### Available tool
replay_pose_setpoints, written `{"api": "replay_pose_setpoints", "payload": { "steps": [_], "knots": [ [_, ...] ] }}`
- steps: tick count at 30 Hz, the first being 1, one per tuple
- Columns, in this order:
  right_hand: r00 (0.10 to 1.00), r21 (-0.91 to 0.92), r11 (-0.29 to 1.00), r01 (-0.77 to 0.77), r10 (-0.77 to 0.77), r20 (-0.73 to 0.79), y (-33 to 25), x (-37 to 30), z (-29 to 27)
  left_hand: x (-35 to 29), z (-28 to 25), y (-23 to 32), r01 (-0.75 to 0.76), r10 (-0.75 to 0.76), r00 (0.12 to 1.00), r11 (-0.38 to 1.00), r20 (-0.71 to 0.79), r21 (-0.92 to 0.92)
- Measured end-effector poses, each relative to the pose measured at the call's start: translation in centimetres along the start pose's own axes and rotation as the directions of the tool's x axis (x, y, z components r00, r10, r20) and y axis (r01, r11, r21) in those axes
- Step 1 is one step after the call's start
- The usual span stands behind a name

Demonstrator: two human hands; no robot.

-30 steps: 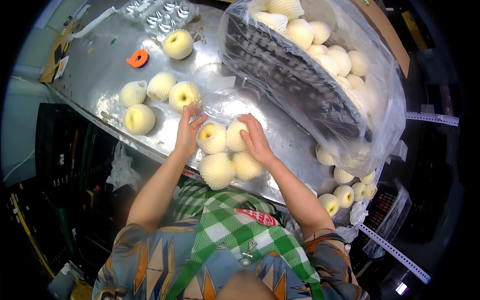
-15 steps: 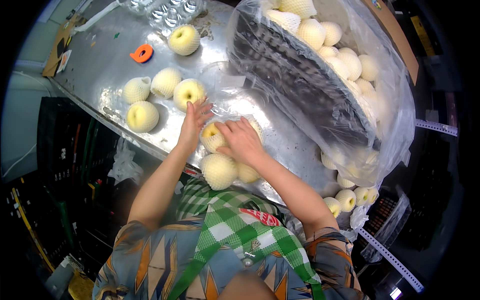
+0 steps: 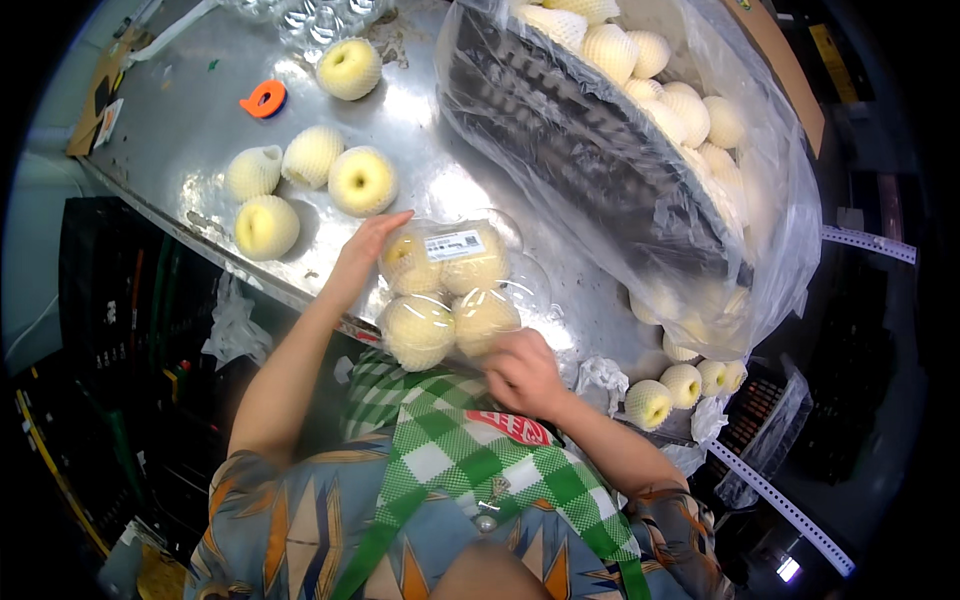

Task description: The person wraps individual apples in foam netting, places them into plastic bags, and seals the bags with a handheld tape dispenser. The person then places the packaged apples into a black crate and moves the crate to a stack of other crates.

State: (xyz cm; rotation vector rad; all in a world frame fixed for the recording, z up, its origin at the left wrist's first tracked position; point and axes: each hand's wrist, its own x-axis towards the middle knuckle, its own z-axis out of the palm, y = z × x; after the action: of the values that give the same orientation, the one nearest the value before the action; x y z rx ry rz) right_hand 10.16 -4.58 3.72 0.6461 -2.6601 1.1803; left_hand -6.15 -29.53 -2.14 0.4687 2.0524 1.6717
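Observation:
In front of me at the table's near edge is a clear plastic clamshell box (image 3: 455,243) with a printed label on its lid. Several pale yellow round fruits (image 3: 418,330) in white foam nets sit inside, under the lid. My left hand (image 3: 362,258) lies along the box's left side, fingers stretched out and touching the rim. At the near right corner, my right hand (image 3: 524,374) has its fingers curled in against the box edge, slightly blurred. Loose netted fruits (image 3: 362,181) stand on the metal table just beyond my left hand.
An orange tape roll (image 3: 264,99) and clear plastic packaging (image 3: 318,22) lie toward the far left. A dark crate (image 3: 590,150) lined with clear plastic holds many netted fruits at the right. More fruits (image 3: 682,385) and crumpled foam (image 3: 602,382) line the near right edge.
The clear lid now covers the fruits that my right hand was touching. My right hand has moved down to the box's near right corner; my left hand has shifted slightly to its left side.

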Motion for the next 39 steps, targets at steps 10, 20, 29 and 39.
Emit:
{"api": "replay_pose_setpoints", "payload": {
  "steps": [10,20,29,39],
  "knots": [
    [0.191,0.567,-0.419,-0.709,0.66,0.726,5.6,-6.7,4.0,0.9,1.4,2.1,-0.076,-0.051,0.977,0.82,0.205,0.568],
    [0.295,0.719,-0.249,-0.65,0.789,0.539,8.3,-1.7,3.5,0.1,5.4,4.8,-0.119,0.084,0.992,0.433,0.092,0.893],
    [0.439,0.825,-0.125,-0.552,0.797,0.414,8.7,-3.8,4.9,0.3,7.3,5.4,-0.126,-0.042,0.989,0.279,0.143,0.952],
    [0.497,0.824,-0.242,-0.511,0.699,0.514,8.3,-5.0,6.3,0.4,9.7,7.7,-0.325,-0.136,0.917,0.288,0.375,0.901]
  ]
}}
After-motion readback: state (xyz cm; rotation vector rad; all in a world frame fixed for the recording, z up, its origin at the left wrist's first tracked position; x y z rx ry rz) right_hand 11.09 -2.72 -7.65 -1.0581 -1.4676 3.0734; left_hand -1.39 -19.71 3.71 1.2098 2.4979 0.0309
